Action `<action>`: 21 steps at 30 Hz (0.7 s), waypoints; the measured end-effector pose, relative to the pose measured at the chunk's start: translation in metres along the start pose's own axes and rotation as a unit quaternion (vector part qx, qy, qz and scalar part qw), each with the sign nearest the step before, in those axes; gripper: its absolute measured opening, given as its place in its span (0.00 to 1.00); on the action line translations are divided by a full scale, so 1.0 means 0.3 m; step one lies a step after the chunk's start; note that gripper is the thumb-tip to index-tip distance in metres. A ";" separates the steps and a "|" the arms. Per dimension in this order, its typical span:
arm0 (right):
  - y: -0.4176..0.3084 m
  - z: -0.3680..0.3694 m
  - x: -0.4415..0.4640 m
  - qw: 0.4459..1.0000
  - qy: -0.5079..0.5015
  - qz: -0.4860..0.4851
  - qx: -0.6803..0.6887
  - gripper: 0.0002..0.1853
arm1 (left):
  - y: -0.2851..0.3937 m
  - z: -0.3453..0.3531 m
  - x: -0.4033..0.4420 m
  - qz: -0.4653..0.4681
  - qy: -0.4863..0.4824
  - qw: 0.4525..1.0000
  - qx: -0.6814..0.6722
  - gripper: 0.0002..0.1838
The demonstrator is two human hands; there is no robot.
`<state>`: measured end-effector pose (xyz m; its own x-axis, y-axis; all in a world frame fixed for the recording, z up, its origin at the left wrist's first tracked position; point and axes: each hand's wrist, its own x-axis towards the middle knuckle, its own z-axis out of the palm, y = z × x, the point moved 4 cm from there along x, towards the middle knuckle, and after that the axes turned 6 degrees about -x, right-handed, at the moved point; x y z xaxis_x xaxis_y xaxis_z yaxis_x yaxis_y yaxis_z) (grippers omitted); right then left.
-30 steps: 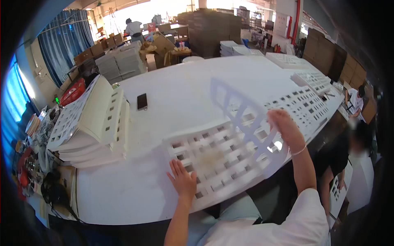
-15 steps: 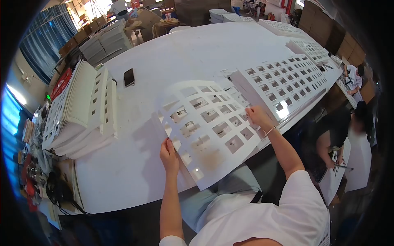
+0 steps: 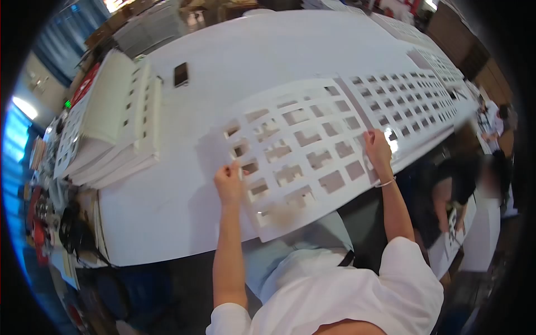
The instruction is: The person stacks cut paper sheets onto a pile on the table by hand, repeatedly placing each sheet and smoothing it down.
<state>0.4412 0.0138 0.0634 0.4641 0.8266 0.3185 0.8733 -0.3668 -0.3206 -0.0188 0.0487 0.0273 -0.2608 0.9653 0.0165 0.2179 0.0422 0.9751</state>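
A white sheet with rows of square cut-outs [image 3: 319,209] lies over the near edge of the table, partly above my lap. My left hand [image 3: 229,183] pinches its left edge, fingers closed on the border. At the opposite side, my right hand [image 3: 378,149] is closed on the sheet's right edge, close to a stack of similar cut-out sheets [image 3: 416,143]. Through the openings I see white table surface and some irregular lighter and darker patches, blurred by motion.
Bent cut-out sheets [image 3: 114,106] are piled at the table's left. A black phone [image 3: 181,74] lies on the white table [image 3: 240,61] near them. More cut-out sheets [image 3: 397,29] sit at the far right. A co-worker [image 3: 446,190] handles a white piece at right.
The sheet has come down flatter and turned slightly, with both hands still on its edges. My right hand has shifted right. The whole view has tilted downward.
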 end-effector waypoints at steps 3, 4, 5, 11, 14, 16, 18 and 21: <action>0.023 -0.110 -0.094 0.985 0.145 -0.095 -0.003 0.17 | -0.053 0.012 0.015 0.019 0.009 1.000 0.001 0.20; -0.021 -0.176 -0.123 0.979 0.167 -0.118 -0.006 0.17 | -0.053 0.023 0.011 0.024 0.022 0.999 -0.035 0.20; -0.063 -0.218 -0.145 0.971 0.190 -0.144 -0.008 0.17 | -0.042 0.036 0.005 0.014 0.024 0.999 -0.024 0.19; -0.254 -0.199 -0.486 0.938 0.070 -0.335 0.062 0.17 | -0.006 0.028 -0.019 -0.022 0.033 0.999 -0.007 0.18; -0.113 -0.110 -0.539 0.970 0.145 -0.153 0.124 0.14 | -0.006 0.027 -0.023 -0.034 0.026 0.999 -0.025 0.18; 0.041 -0.045 -0.527 0.958 0.156 0.061 0.233 0.12 | -0.009 0.024 -0.029 -0.045 0.026 0.997 -0.052 0.17; 0.157 0.005 -0.522 0.892 0.138 0.240 0.357 0.11 | -0.012 0.021 -0.029 -0.050 0.023 0.998 -0.033 0.18; 0.250 0.048 -0.467 0.782 0.068 0.370 0.497 0.12 | -0.036 0.027 -0.018 -0.041 0.015 0.998 -0.042 0.18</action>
<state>0.4394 -0.1235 -0.0181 0.8580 0.4679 -0.2117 -0.1564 -0.1546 -0.9755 -0.0122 0.0450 0.0149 -0.3036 0.9510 -0.0577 0.1151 0.0967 0.9886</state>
